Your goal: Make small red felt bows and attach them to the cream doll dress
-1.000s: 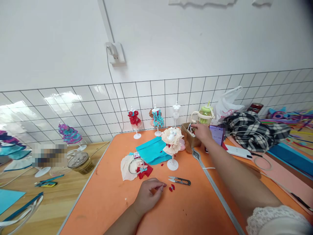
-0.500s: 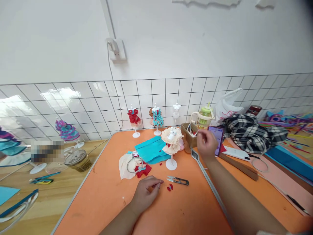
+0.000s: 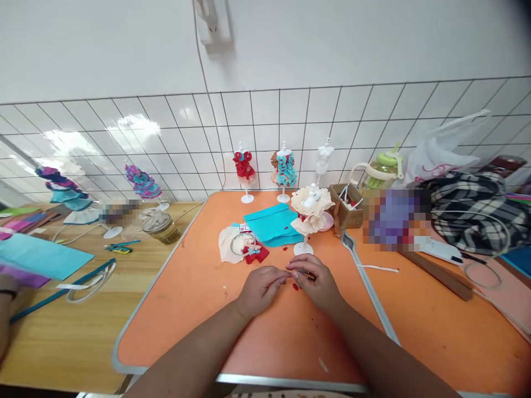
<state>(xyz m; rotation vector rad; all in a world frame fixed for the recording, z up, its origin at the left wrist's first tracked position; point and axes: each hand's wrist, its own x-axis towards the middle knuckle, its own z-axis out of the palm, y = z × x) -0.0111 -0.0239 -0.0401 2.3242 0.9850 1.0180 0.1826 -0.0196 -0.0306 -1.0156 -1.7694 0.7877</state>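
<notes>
My left hand (image 3: 262, 291) and my right hand (image 3: 318, 283) meet low over the orange table, both closed with fingertips pinched together. What they hold between the tips is too small to make out. Thread snips (image 3: 309, 275) lie under my right fingers, mostly covered. Just below the fingertips is a small red scrap (image 3: 296, 287). Behind my right hand stands a small white mannequin in a ruffled cream paper dress (image 3: 312, 207). Turquoise crepe paper (image 3: 271, 224) lies beyond my hands, with a ring of wire (image 3: 243, 244) and cream and red scraps (image 3: 258, 254) left of centre.
Along the tiled wall stand mannequins in a red dress (image 3: 244, 166) and a turquoise one (image 3: 286, 168), and a bare one (image 3: 324, 158). A cardboard box (image 3: 349, 213), green-lidded bottle (image 3: 379, 168) and plaid cloth (image 3: 468, 210) are right. Another person's hand (image 3: 7, 284) is far left.
My right hand has come from beside the box and phone to meet my left hand. A white strip now lies on the table at right. The view has tilted downward.
</notes>
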